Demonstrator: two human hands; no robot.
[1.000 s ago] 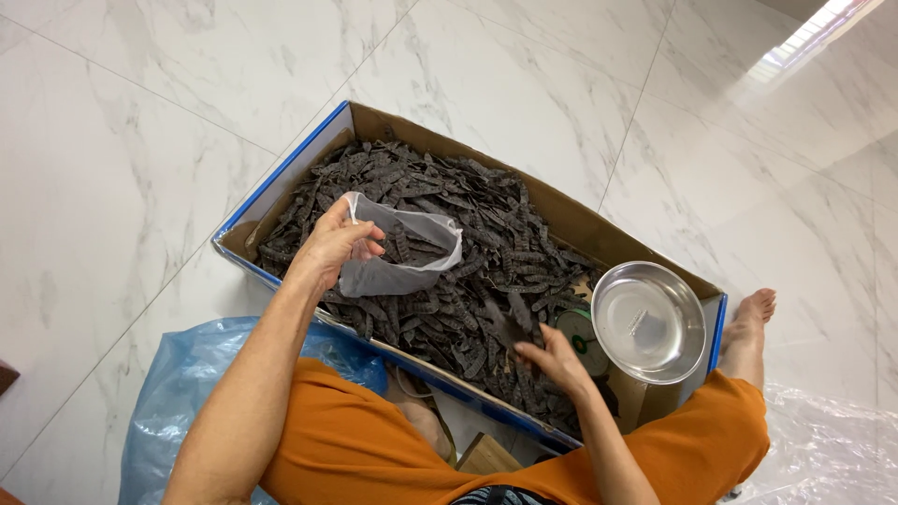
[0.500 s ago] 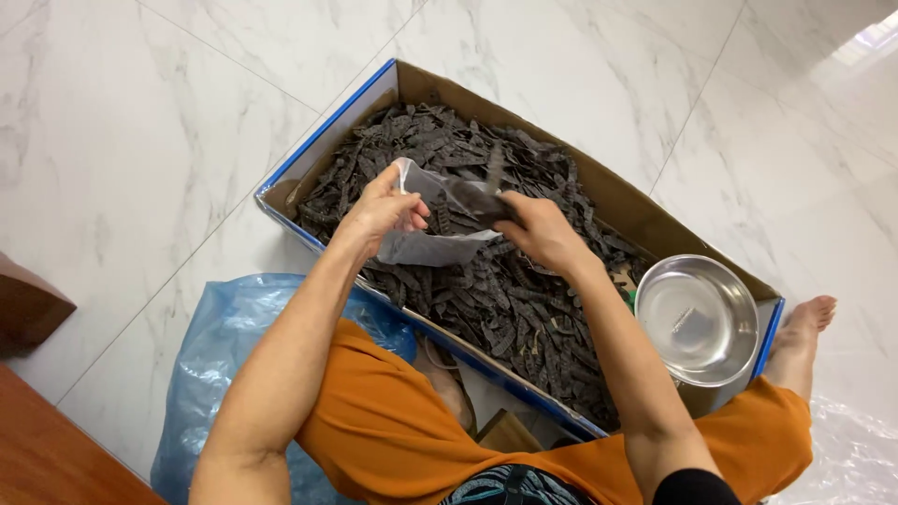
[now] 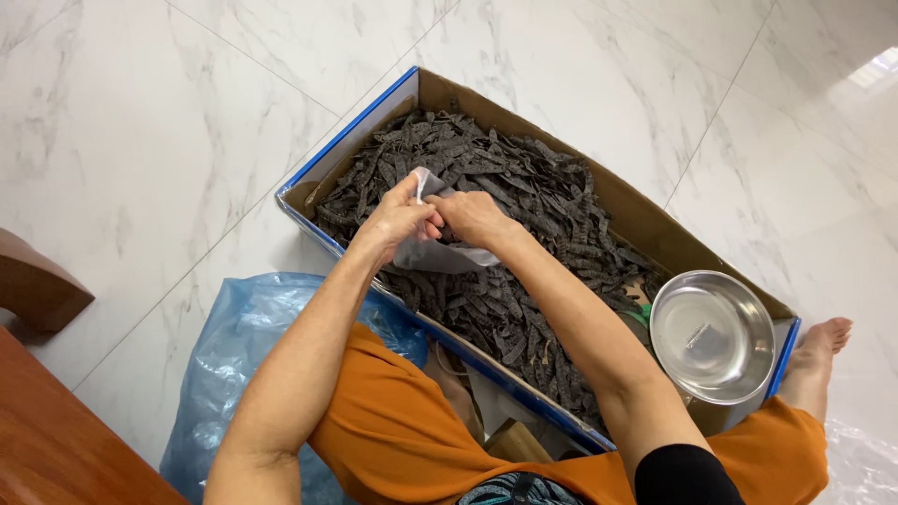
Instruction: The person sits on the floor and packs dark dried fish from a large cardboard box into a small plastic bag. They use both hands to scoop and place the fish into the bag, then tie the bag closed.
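So the floor (image 3: 140, 122) here is glossy white marble tile with grey veining and thin grout lines running diagonally. Sitting right on it is a long open cardboard box with blue outer sides (image 3: 645, 224), set at a slant and packed with dark dried pod-like strips (image 3: 524, 187). A crumpled translucent blue plastic bag (image 3: 234, 365) lies on the tiles just beside the box's near long side. One bare foot (image 3: 818, 351) rests on the floor by the box's right end, with some clear plastic sheet (image 3: 865, 468) next to it.

Probably a home, marble-tiled floor (image 3: 140, 112), wooden furniture (image 3: 56, 449)
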